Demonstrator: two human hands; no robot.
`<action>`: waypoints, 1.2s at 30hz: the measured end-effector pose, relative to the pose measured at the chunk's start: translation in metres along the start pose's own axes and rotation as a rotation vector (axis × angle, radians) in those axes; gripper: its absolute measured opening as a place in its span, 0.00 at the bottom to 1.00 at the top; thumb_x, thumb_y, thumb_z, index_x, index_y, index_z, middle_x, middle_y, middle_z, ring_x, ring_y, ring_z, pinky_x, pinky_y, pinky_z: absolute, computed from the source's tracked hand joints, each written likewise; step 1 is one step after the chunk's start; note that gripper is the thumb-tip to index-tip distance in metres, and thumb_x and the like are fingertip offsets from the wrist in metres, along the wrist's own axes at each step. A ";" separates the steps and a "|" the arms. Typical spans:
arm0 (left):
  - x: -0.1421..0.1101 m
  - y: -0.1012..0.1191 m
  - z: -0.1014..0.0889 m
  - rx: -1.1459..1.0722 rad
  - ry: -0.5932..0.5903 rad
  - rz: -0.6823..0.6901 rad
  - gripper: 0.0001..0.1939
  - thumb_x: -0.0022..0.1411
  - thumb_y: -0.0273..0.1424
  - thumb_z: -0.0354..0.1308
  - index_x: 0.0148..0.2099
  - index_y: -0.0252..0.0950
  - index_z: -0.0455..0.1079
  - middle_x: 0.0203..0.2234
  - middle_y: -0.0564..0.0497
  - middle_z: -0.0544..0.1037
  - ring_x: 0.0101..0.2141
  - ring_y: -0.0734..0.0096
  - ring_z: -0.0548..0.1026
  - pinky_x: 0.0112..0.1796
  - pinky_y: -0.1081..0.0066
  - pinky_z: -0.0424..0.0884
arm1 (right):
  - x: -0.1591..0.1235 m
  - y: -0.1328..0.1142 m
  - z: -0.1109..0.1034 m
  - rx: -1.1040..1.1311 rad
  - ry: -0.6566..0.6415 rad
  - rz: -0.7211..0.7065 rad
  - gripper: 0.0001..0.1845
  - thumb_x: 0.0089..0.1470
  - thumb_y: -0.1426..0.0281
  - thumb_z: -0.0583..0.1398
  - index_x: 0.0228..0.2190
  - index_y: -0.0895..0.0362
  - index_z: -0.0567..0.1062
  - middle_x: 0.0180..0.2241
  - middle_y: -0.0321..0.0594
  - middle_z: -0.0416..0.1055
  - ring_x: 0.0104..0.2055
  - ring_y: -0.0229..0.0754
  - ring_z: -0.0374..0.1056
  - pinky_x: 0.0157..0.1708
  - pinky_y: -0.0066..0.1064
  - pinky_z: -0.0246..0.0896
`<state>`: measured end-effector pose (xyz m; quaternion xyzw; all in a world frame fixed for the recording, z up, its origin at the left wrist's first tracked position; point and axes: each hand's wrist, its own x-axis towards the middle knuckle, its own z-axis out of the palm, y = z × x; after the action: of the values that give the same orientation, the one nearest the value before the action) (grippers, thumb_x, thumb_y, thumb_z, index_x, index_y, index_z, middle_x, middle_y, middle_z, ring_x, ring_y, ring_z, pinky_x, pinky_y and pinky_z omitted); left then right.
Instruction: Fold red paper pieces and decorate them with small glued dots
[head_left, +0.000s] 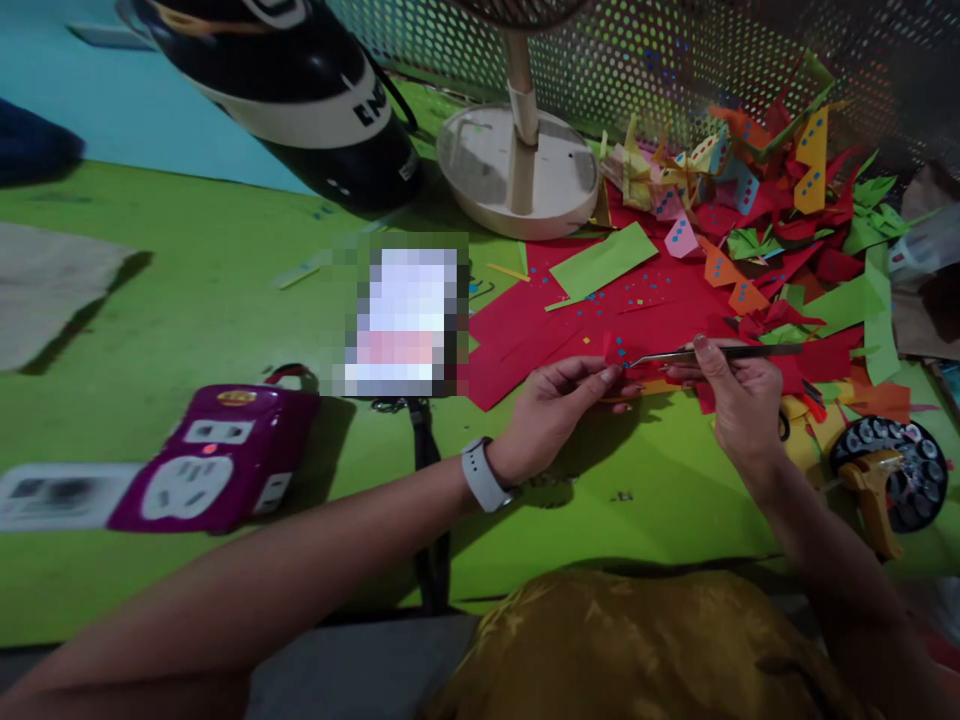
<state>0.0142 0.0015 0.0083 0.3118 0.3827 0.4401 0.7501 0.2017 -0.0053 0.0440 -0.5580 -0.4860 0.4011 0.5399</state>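
Observation:
My left hand (551, 415), with a white watch on its wrist, pinches a small red paper piece (617, 347) that carries a few blue diamond-shaped dots. In my right hand (742, 405) a pair of slim metal tweezers (667, 356) lies nearly level, held between thumb and fingers. Their bent tip reaches the dots beside my left thumb; whether it grips one is too small to tell. Beneath and behind the hands spreads red paper (510, 335), sprinkled with tiny blue bits. A light green paper strip (604, 265) rests on it.
Folded, dotted paper pieces (720, 265) pile up at the back right. A round white stand base (480, 165) and a black bottle (315, 110) stand behind. Left are a blurred-out phone-like rectangle (405, 310) and a purple power socket (217, 450). A round black case (919, 475) sits right.

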 end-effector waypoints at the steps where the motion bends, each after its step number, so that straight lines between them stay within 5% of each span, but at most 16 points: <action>1: 0.000 0.000 0.000 -0.010 0.001 -0.003 0.23 0.47 0.45 0.75 0.38 0.35 0.75 0.31 0.49 0.84 0.38 0.57 0.84 0.39 0.62 0.81 | 0.000 0.000 0.000 0.009 0.000 0.000 0.12 0.55 0.56 0.67 0.29 0.51 0.80 0.25 0.34 0.80 0.28 0.43 0.79 0.32 0.35 0.79; 36: 0.000 -0.001 -0.001 0.073 -0.031 -0.027 0.23 0.48 0.48 0.73 0.35 0.35 0.72 0.27 0.50 0.84 0.34 0.61 0.84 0.41 0.62 0.80 | -0.005 -0.004 0.003 0.046 0.034 -0.002 0.12 0.53 0.57 0.69 0.29 0.54 0.81 0.24 0.34 0.80 0.26 0.42 0.79 0.27 0.31 0.78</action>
<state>0.0134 0.0012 0.0069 0.3407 0.3910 0.4110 0.7498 0.1971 -0.0096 0.0478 -0.5517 -0.4679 0.4023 0.5611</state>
